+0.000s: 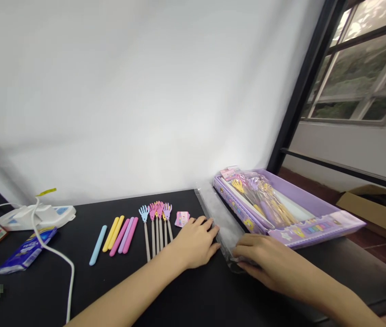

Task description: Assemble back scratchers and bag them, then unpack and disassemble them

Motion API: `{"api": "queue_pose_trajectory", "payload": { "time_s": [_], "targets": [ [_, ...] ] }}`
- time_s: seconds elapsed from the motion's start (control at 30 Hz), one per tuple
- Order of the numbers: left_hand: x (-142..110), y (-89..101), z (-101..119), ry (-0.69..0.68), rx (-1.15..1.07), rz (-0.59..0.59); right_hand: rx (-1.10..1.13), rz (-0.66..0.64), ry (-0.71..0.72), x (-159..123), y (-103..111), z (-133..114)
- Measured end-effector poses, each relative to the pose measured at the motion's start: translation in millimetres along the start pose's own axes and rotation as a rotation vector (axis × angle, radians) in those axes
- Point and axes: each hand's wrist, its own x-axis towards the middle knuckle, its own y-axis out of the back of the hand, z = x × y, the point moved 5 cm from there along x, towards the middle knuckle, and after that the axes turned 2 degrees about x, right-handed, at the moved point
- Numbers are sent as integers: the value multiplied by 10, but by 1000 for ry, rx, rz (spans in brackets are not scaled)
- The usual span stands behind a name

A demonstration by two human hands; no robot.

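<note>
My left hand [196, 243] lies flat on the black table [118, 290], fingers stretched toward a stack of clear plastic sleeves [218, 213]. My right hand [264, 263] rests on the near end of that stack, fingers curled over its edge. Left of my left hand lie several hand-shaped sticks [157, 225] in blue, pink, yellow and purple, and a small pink card [181, 219]. Further left lie several pastel tubes [120, 235]. A purple display box [295, 213] with wrapped sticks stands at the right.
A white power strip [36, 215] with a white cable [60, 261] sits at the far left, beside a blue packet [26, 252]. A white wall stands behind the table. A window and a cardboard box [377, 206] are at the right.
</note>
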Motion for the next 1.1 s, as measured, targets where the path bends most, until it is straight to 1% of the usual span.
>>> {"api": "queue_pose_trajectory", "payload": {
  "time_s": [0.1,0.17,0.27,0.4,0.5,0.57,0.63,0.67,0.73,0.77,0.8,0.83,0.87,0.93,0.97,1.03,1.1],
  "targets": [
    [114,-35,-47,9,0,-11,48,-71,10,40,19,-8],
    [187,-59,-79,6,8,-13,63,-72,-7,72,41,27],
    [266,-82,-125,20,12,-10,-9,-60,-7,136,26,84],
    [288,-67,-167,57,-71,4,-64,-44,22,175,-21,81],
    [261,-52,-189,84,-142,-24,36,-29,13,136,24,60],
    [247,-34,-192,89,-162,-22,123,27,-10,109,129,94],
    [251,5,-184,95,-167,35,164,150,-79,101,292,222],
    [262,30,-176,101,-163,75,160,223,-150,102,379,332],
    [300,81,-142,105,-152,148,94,340,-366,102,520,619],
    [328,105,-114,99,-147,175,33,366,-507,96,564,779],
    [358,127,-81,87,-146,196,-42,358,-633,92,586,926],
    [391,147,-45,72,-148,212,-111,325,-734,94,587,1052],
    [423,165,-8,57,-152,225,-164,275,-798,105,572,1153],
    [476,194,60,31,-163,240,-194,182,-833,145,517,1280],
    [494,206,88,22,-170,245,-177,164,-835,161,497,1315],
    [511,230,131,11,-186,253,-123,193,-842,178,500,1342],
    [509,256,153,13,-219,263,-71,269,-848,178,557,1325]
  ]
}}
